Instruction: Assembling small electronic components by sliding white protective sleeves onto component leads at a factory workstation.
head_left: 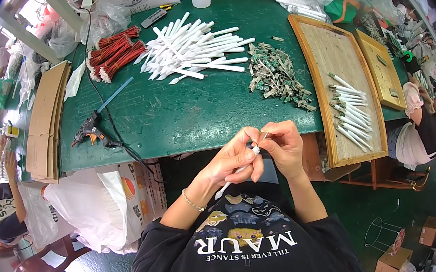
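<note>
Left hand [236,159] grips a white candle-shaped tube [223,190], right hand [284,146] pinches a thin piece [265,136]; wooden-tray batch [356,117] seems finished, large heap [193,48] awaits.

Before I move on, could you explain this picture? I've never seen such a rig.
No machine: a person works bare-handed, seen from their own head-worn fisheye camera, which bends straight edges. The left hand holds a white stick; the right hand appears to pinch something thin near its end, too small to identify. On the green table lie a pile of white sticks, red wire bundles, a heap of small strips and a glue gun. At right, a wooden tray holds more sticks.
</note>
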A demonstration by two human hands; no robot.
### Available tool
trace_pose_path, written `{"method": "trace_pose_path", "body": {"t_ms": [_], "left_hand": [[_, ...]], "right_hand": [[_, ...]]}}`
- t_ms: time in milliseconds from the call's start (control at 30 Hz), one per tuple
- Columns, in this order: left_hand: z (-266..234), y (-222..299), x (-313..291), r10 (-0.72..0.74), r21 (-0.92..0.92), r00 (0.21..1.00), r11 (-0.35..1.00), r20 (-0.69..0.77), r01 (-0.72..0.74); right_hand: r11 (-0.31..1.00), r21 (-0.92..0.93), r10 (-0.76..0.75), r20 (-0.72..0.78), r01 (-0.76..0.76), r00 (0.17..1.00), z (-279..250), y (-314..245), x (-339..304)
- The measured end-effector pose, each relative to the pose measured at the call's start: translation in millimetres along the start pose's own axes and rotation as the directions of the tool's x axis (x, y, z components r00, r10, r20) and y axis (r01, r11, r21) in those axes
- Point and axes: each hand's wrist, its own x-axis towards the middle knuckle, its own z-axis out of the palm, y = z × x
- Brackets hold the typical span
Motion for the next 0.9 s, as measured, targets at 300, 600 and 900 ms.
{"method": "trace_pose_path", "body": {"t_ms": [300, 600, 900], "left_hand": [[0, -7, 0, 0.018, -0.078, 1.0, 0.997, -0.011, -0.019], [-3, -4, 0, -0.012, -0.098, 1.0, 0.995, -0.029, 0.009], [1, 3, 1, -0.024, 0.053, 0.998, 0.998, -0.051, 0.027]], "right_hand": [[0.993, 0.082, -0.08, -0.007, 0.08, 0.997, -2, 16, -7], [0.994, 0.043, 0.096, 0.005, -0.096, 0.995, -15, 4, -13], [0.987, -0.087, 0.142, 0.059, -0.136, 0.988, -13, -14, -6]]}}
